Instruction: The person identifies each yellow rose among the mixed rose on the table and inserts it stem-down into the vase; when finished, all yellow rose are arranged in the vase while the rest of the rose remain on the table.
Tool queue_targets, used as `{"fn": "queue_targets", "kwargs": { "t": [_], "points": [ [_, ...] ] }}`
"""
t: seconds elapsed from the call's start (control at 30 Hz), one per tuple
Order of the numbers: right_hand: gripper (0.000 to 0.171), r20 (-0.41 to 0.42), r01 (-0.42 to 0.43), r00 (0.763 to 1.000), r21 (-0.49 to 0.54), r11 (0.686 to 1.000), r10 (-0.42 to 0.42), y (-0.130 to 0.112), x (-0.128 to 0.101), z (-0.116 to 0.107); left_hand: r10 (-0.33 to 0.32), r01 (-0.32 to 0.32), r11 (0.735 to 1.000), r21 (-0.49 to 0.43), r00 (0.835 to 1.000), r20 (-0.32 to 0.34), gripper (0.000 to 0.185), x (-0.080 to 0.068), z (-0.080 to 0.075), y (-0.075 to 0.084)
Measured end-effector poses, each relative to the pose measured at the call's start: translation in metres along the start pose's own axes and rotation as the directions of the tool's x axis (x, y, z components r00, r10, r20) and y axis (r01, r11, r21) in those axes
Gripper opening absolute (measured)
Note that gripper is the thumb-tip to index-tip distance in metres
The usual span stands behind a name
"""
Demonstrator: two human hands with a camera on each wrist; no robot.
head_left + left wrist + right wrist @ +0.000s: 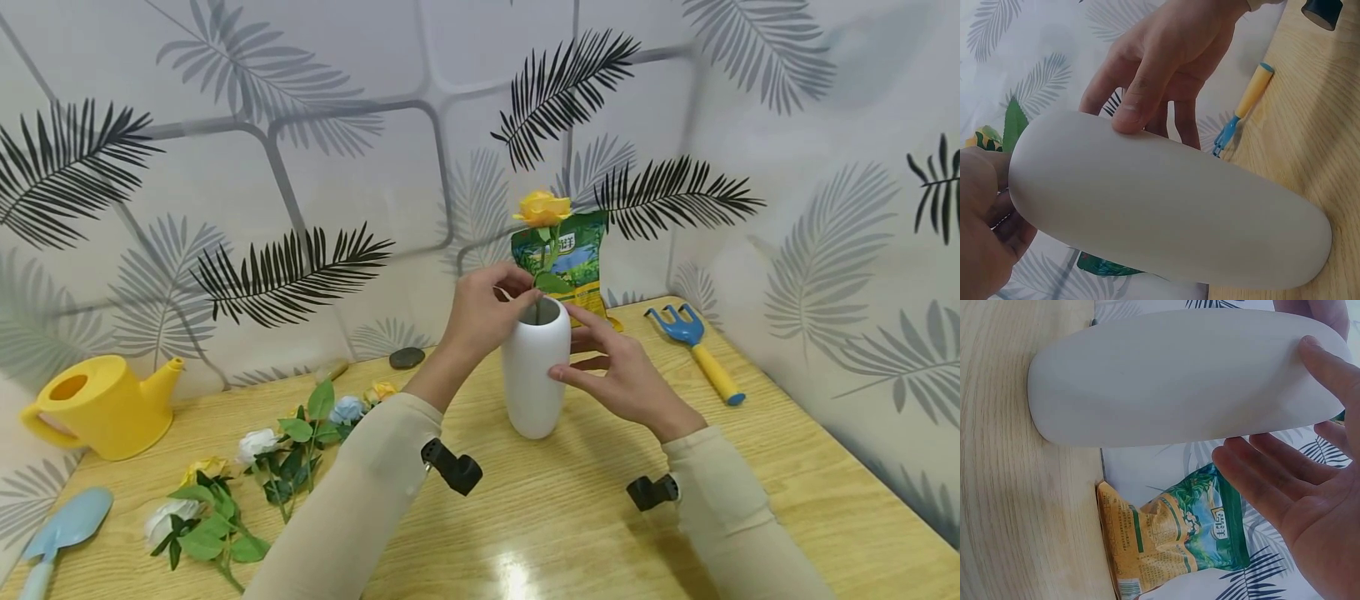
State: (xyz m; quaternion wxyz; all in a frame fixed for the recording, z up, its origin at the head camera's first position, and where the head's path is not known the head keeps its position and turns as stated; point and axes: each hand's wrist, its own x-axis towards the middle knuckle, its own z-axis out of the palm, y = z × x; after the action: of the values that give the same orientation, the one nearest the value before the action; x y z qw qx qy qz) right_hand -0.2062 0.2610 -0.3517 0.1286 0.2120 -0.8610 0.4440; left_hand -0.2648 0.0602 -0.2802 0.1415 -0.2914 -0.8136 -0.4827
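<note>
A white vase [535, 379] stands upright on the wooden table. From its mouth rises a yellow rose [543, 208] with green leaves, its lower stem inside the vase. My left hand [483, 312] pinches the stem at the rim; in the left wrist view the vase hides part of those fingers. On the other side, my right hand [628, 379] holds the upper part of the vase, thumb on the near face and fingers round the far side. The right wrist view shows that thumb on the vase wall [1179, 381] too.
Several loose roses [217, 521] lie at left, near a yellow watering can [112, 408] and a light-blue trowel [71, 525]. Behind the vase stands a green and yellow bag [585, 258]. A blue hand fork [697, 346] lies at right, a dark stone [407, 358] by the wall.
</note>
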Motion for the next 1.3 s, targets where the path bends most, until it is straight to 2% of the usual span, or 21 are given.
{"fn": "queue_targets", "kwargs": {
  "t": [0.2, 0.4, 0.6, 0.9, 1.3],
  "points": [
    [0.080, 0.006, -0.007, 1.000, 0.001, 1.000, 0.007, -0.0012, 0.0002, -0.0002, 0.032, -0.032, 0.999, 0.004, 0.999, -0.005, 0.010, -0.0012, -0.0012, 0.0023],
    [0.079, 0.010, -0.010, 1.000, 0.000, 1.000, 0.010, -0.0026, -0.0001, -0.0007, 0.063, -0.063, 0.998, 0.030, 0.998, 0.031, 0.010, -0.0031, -0.0025, 0.0037],
    [0.076, 0.012, -0.017, 1.000, -0.001, 1.000, 0.017, -0.0026, 0.0002, -0.0008, 0.040, -0.044, 0.997, 0.058, 0.996, 0.078, 0.012, -0.0042, -0.0030, 0.0051],
    [0.078, 0.009, -0.006, 1.000, -0.009, 1.000, 0.006, -0.0021, 0.0002, -0.0014, -0.001, -0.005, 0.999, 0.053, 0.994, 0.111, 0.013, -0.0032, -0.0043, 0.0068],
    [0.075, 0.009, -0.006, 1.000, 0.014, 1.000, 0.006, -0.0004, 0.0012, -0.0007, -0.032, 0.025, 0.998, 0.063, 0.994, 0.104, 0.013, -0.0037, -0.0074, 0.0055]
  ]
}}
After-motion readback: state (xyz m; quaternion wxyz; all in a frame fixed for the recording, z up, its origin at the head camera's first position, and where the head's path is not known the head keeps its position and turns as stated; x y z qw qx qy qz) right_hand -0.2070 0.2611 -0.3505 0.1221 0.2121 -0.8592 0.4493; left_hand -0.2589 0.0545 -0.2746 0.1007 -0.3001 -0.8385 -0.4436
